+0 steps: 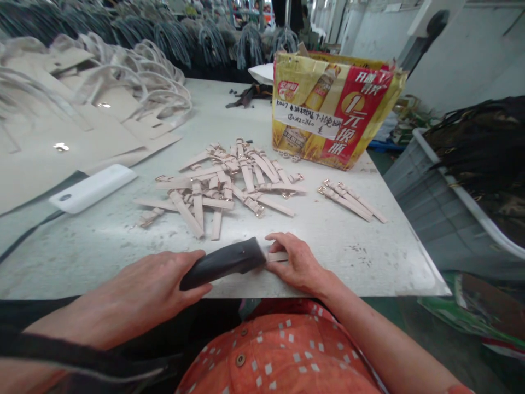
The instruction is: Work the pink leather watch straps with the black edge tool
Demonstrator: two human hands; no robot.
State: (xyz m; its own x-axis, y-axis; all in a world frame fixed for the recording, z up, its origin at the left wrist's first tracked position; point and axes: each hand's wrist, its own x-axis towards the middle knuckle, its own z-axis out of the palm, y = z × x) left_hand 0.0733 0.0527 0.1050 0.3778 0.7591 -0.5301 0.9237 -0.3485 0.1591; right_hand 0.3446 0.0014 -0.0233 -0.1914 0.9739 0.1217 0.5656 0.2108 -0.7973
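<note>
My left hand (151, 293) is closed round the end of a black, flat-ended tool (225, 261) that lies across the near edge of the table. The tool's wide end rests on a small beige strap piece (278, 256). My right hand (296, 262) lies over that piece with its fingers pressed flat on it and the table. Beyond the hands sits a loose pile of beige leather straps with gold buckles (229, 183). A small, neat group of the same straps (350, 200) lies to the right.
A yellow and red cardboard box (332, 109) stands at the back right of the white table (102, 241). A white oblong block (92, 187) lies at the left. Beige bag panels with handles (82, 104) are stacked at far left. A grey crate (443, 208) stands beside the table's right edge.
</note>
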